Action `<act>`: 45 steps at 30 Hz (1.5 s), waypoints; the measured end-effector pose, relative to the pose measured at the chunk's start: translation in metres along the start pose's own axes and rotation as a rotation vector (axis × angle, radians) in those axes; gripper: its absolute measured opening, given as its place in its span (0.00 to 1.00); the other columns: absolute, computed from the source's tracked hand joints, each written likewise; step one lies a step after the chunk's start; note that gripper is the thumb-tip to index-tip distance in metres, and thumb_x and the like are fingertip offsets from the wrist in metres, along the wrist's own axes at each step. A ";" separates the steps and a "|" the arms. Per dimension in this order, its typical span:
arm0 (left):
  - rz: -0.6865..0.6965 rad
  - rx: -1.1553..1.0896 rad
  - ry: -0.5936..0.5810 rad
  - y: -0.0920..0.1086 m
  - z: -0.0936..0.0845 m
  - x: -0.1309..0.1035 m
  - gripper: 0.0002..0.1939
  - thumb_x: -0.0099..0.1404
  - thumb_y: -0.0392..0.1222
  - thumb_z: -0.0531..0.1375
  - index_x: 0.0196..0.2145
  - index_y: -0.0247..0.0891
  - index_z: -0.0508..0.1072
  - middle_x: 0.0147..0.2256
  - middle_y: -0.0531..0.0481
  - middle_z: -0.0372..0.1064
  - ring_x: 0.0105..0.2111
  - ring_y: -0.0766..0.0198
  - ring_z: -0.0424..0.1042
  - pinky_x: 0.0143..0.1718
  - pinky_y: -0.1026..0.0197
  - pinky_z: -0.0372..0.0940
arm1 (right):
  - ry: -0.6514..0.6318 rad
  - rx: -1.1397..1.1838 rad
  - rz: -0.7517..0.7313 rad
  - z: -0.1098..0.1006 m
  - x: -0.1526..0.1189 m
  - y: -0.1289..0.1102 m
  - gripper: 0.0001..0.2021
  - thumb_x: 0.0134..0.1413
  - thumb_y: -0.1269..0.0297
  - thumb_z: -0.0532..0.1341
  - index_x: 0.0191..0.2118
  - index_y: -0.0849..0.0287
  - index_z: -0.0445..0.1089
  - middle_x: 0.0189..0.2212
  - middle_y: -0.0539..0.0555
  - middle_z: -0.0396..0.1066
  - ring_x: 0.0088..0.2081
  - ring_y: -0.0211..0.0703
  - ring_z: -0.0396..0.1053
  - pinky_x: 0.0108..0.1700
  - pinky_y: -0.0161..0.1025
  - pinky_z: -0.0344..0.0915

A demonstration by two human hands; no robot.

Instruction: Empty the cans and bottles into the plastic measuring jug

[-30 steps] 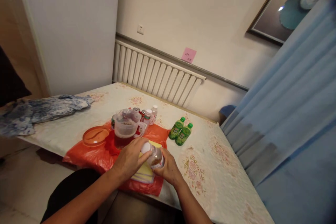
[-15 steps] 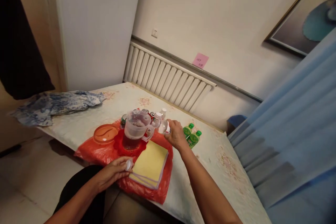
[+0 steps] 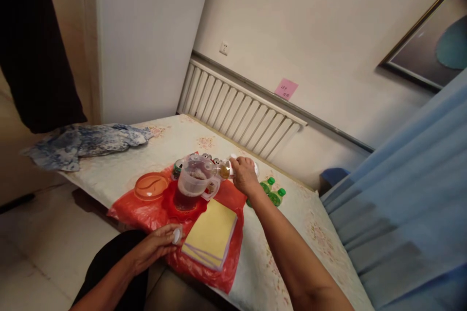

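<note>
My right hand (image 3: 244,175) is wrapped round a clear plastic bottle (image 3: 224,169), tipped nearly flat with its neck at the rim of a see-through pitcher (image 3: 192,185). Amber liquid shows in the bottle's neck end. Dark reddish-brown liquid with foam on top fills part of the pitcher, which stands on a red scalloped tray (image 3: 170,210). Between the fingers of my left hand (image 3: 156,246) is a white bottle cap (image 3: 176,236), held low in front of the tray. Just right of that hand lies a stack of yellow cloths (image 3: 212,228).
A red plastic bag (image 3: 127,209) is spread underneath. An orange lid (image 3: 151,185) rests left of the pitcher, with several cans (image 3: 177,169) behind. Green-capped bottles (image 3: 276,198) stand right of my right hand. Crumpled blue-white fabric (image 3: 95,143) lies at the far left of the bed (image 3: 302,238).
My right hand has tipped the bottle over and brought its neck to the pitcher's rim. My left hand keeps the cap in nearly the same place. The view has shifted slightly.
</note>
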State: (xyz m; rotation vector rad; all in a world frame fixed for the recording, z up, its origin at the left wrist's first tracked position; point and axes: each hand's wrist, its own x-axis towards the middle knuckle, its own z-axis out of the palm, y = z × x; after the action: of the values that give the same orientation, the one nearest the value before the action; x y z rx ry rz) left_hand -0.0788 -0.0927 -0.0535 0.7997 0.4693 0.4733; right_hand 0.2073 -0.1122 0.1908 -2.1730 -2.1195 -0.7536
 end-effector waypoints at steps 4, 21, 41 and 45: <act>0.003 0.013 -0.002 0.002 0.002 -0.001 0.21 0.56 0.46 0.72 0.47 0.39 0.77 0.46 0.44 0.77 0.45 0.55 0.77 0.50 0.56 0.68 | -0.011 -0.036 -0.033 -0.004 0.008 -0.002 0.25 0.55 0.72 0.59 0.59 0.56 0.64 0.48 0.62 0.65 0.50 0.56 0.57 0.56 0.50 0.48; -0.017 -0.009 0.006 0.002 0.004 -0.001 0.23 0.55 0.47 0.73 0.47 0.40 0.76 0.46 0.46 0.77 0.45 0.55 0.77 0.50 0.57 0.68 | 0.008 -0.212 -0.265 -0.038 0.038 -0.019 0.15 0.63 0.73 0.53 0.52 0.59 0.70 0.46 0.64 0.69 0.51 0.57 0.59 0.63 0.62 0.40; -0.004 -0.041 0.001 -0.003 -0.006 -0.003 0.25 0.54 0.44 0.74 0.48 0.40 0.77 0.47 0.46 0.76 0.48 0.54 0.76 0.54 0.55 0.68 | -0.001 -0.192 -0.228 -0.035 0.038 -0.029 0.14 0.63 0.71 0.54 0.53 0.57 0.68 0.48 0.61 0.69 0.52 0.56 0.61 0.64 0.62 0.43; 0.011 0.009 0.039 0.009 0.008 -0.010 0.25 0.52 0.46 0.74 0.47 0.39 0.77 0.46 0.46 0.76 0.45 0.57 0.77 0.50 0.58 0.69 | -0.070 -0.005 -0.011 -0.023 0.020 -0.020 0.19 0.58 0.67 0.60 0.56 0.55 0.67 0.49 0.62 0.68 0.51 0.56 0.62 0.59 0.57 0.50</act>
State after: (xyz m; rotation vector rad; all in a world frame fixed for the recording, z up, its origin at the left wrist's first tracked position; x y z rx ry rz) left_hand -0.0847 -0.0974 -0.0393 0.8034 0.5039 0.4985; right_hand 0.1798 -0.0993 0.2118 -2.2242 -2.1664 -0.6940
